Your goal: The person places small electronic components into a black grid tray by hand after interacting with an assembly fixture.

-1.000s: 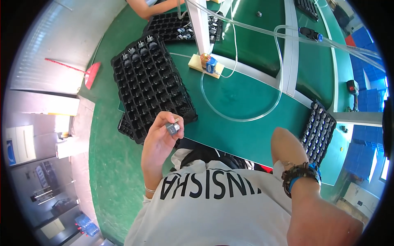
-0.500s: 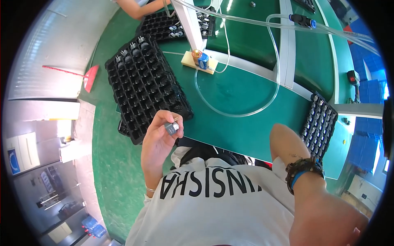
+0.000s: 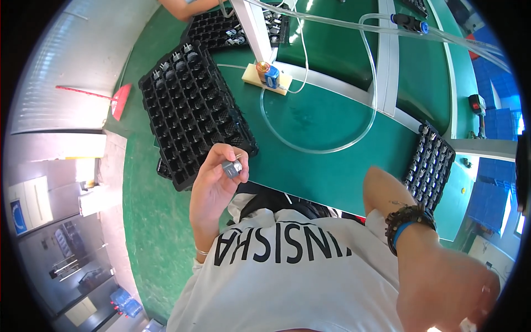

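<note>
My left hand is closed on a small grey block-shaped part with a shiny metal end, pinched between thumb and fingers. It is held just off the near corner of a large black compartment tray. A few similar parts with metal prongs sit in that tray's far-left pockets. My right hand is raised at the lower right, above and away from the table; its fingers are blurred and partly out of the picture, so I cannot tell what they hold.
A small bottle with a blue label stands on a yellow block. Clear tubing loops across the green table. A filled black tray lies at the right. Another person's arm reaches over a farther tray.
The left hand still pinches the grey part and has barely moved. My right hand has turned and shifted slightly at the lower right. The view has shifted a little.
</note>
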A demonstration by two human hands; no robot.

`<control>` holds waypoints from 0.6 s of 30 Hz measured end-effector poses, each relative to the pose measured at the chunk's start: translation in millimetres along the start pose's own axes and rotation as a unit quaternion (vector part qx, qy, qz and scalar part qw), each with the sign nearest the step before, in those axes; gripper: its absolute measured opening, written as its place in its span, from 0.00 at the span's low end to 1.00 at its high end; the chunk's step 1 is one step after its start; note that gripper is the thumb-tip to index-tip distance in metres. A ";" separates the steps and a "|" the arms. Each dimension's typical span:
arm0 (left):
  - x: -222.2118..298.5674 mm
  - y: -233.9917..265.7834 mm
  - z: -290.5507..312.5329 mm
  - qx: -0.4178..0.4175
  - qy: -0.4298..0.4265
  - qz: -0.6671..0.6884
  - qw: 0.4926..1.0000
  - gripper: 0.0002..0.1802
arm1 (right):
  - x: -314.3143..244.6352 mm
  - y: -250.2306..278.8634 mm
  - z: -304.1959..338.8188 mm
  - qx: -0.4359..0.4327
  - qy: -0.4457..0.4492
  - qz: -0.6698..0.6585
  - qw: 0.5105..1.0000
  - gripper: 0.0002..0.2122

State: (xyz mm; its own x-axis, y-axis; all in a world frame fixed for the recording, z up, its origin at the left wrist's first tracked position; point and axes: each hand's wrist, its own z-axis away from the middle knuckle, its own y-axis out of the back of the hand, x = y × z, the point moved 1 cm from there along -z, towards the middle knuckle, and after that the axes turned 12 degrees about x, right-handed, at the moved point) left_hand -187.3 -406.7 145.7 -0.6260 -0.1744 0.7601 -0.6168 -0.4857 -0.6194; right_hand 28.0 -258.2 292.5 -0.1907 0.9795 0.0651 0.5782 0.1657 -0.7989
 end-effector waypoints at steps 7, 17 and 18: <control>-4.0 0.3 -2.4 0.013 0.036 -0.014 0.999 0.11 | 16.4 14.5 33.8 -0.183 -0.081 -0.229 0.952 0.15; -15.9 -15.0 -10.5 0.026 0.062 -0.015 0.998 0.09 | -3.0 45.1 17.8 -0.319 -0.130 0.022 0.939 0.19; -17.9 -17.5 -12.4 0.025 0.068 -0.019 0.997 0.09 | 1.6 43.8 19.9 -0.296 -0.121 -0.001 0.947 0.21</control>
State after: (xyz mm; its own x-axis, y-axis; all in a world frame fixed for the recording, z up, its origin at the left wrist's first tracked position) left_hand -171.3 -384.5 140.4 -0.6644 -0.0388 0.7463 -0.6180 -0.5330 -0.5779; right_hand 37.2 -251.7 245.8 -0.3277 0.9359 -0.1295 0.9077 0.2738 -0.3181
